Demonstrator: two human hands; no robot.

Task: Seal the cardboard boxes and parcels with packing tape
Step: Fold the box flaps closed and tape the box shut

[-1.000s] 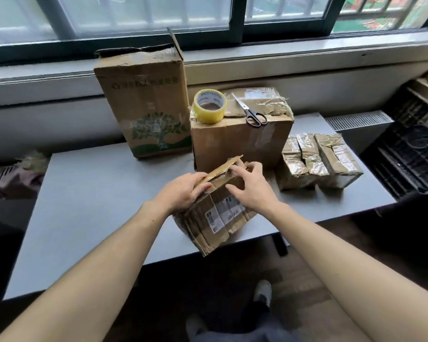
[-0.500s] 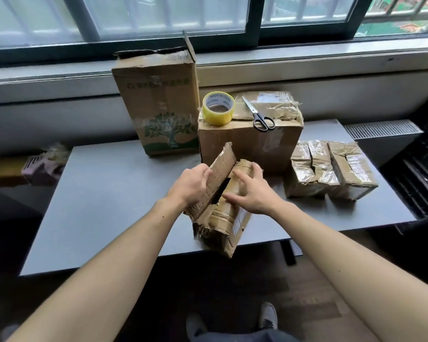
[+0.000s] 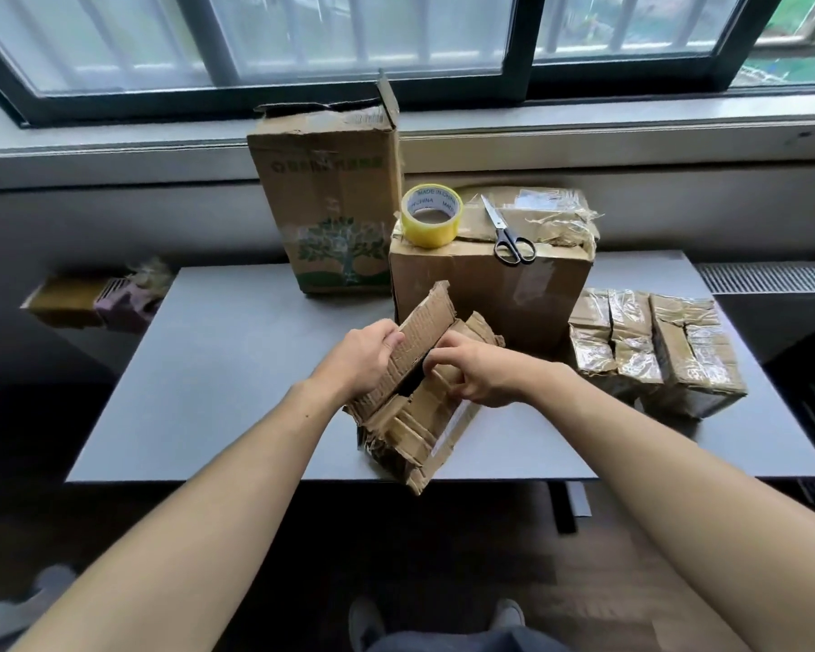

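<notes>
Grey table [image 3: 236, 369], near edge: flap-closing step on the small box [image 3: 415, 435].
My left hand [image 3: 363, 360] grips the raised flap [image 3: 417, 334], my right hand [image 3: 485, 376] pinches the opposite one; next, I judge, flatten both, then fetch the tape roll [image 3: 431, 216].

The white inner core of the yellow roll of packing tape [image 3: 431, 215] carries black capitals reading "MADE IN CHINA", printed more than once round the ring. The tall brown cardboard box [image 3: 330, 200] bears a row of green characters across its upper front, above a green tree picture; they are too blurred to read. A white shipping label [image 3: 453, 428] on the small battered cardboard box [image 3: 405, 432] shows no legible print. Nor does the pale slip [image 3: 530, 200] on top of the medium brown cardboard box [image 3: 490, 294].
</notes>
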